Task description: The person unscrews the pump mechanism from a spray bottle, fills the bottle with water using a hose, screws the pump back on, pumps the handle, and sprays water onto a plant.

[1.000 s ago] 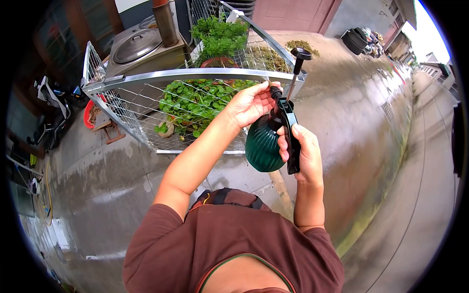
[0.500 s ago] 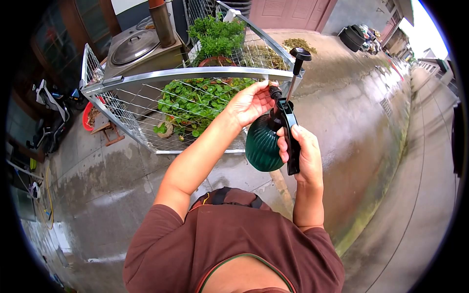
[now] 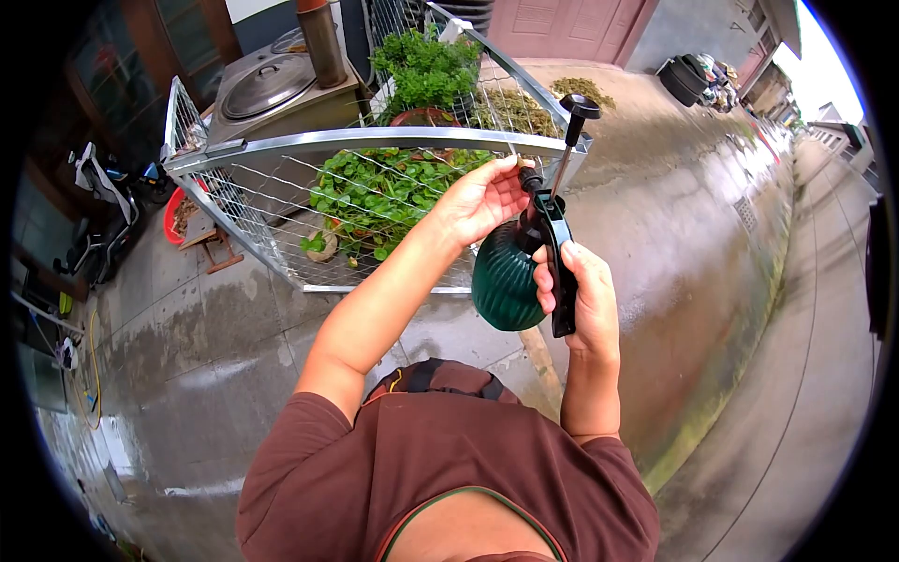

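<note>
A dark green ribbed pump sprayer [image 3: 506, 286] with a black top is held up in front of my chest. My right hand [image 3: 590, 290] wraps around its black handle, thumb on the upper side. The black pump knob [image 3: 581, 107] stands raised on its metal rod. At the front of the sprayer, the fingertips of my left hand [image 3: 485, 199] pinch the nozzle [image 3: 529, 175], which shows a brassy tip. The other left fingers curl loosely behind it. Leafy green plants [image 3: 375, 201] grow behind metal mesh just beyond my left hand.
A metal-framed mesh fence [image 3: 365, 139] runs close ahead of my hands. Behind it are a stove with a round lid [image 3: 270, 86] and a bushy plant [image 3: 426, 70]. A red basin [image 3: 178, 215] and small wooden stool [image 3: 213, 245] stand left. Wet concrete [image 3: 655, 281] stretches right.
The background has shifted slightly right and down in view. Both hands keep the same hold on the sprayer, with hardly any visible movement.
</note>
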The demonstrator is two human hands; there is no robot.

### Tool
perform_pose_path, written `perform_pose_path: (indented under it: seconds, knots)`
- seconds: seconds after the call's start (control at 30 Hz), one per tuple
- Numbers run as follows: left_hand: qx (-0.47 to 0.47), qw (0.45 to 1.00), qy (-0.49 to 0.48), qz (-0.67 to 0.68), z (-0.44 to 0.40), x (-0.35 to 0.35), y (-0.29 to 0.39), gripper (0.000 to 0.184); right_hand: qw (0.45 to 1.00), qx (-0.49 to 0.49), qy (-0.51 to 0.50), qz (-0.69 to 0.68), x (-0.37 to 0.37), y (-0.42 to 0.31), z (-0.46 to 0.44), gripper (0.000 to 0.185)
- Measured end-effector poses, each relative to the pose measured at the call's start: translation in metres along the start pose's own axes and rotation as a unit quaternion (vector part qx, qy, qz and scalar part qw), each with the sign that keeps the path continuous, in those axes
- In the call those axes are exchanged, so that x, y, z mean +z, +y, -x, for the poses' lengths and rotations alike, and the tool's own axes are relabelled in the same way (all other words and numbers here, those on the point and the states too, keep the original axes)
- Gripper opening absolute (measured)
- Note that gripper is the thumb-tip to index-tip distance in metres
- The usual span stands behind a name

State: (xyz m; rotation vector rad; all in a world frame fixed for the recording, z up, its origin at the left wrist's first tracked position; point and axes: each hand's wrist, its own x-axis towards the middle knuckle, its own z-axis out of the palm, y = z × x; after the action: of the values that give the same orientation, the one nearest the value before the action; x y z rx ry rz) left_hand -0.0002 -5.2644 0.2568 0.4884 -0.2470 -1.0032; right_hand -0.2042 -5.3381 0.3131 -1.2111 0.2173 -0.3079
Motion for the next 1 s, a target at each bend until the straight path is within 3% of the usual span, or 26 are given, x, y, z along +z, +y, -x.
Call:
perform_pose_path:
  seconds: [0.23,0.57,0.7,0.9,1.0]
  knots:
    - [-0.001,0.998,0.037,-0.051,0.011,-0.018,-0.003,0.031,1.0,0.004,-0.002,-0.003,-0.002,0.0,0.0,0.032]
    - [-0.041,0.977,0.116,-0.173,0.04,-0.087,-0.053,0.031,0.999,0.047,-0.022,0.0,-0.008,0.008,0.006,0.033]
    - [-0.118,0.965,0.127,-0.195,0.059,-0.101,-0.073,0.03,0.999,0.048,-0.019,0.0,-0.006,0.006,0.013,0.033]
    - [-0.196,0.953,0.095,-0.212,0.093,-0.095,-0.078,0.037,0.999,0.036,-0.014,-0.001,-0.008,-0.004,0.021,0.034]
    - [-0.18,0.957,0.064,-0.219,0.098,-0.096,-0.078,0.037,0.999,0.031,-0.015,-0.012,-0.009,-0.007,0.025,0.035]
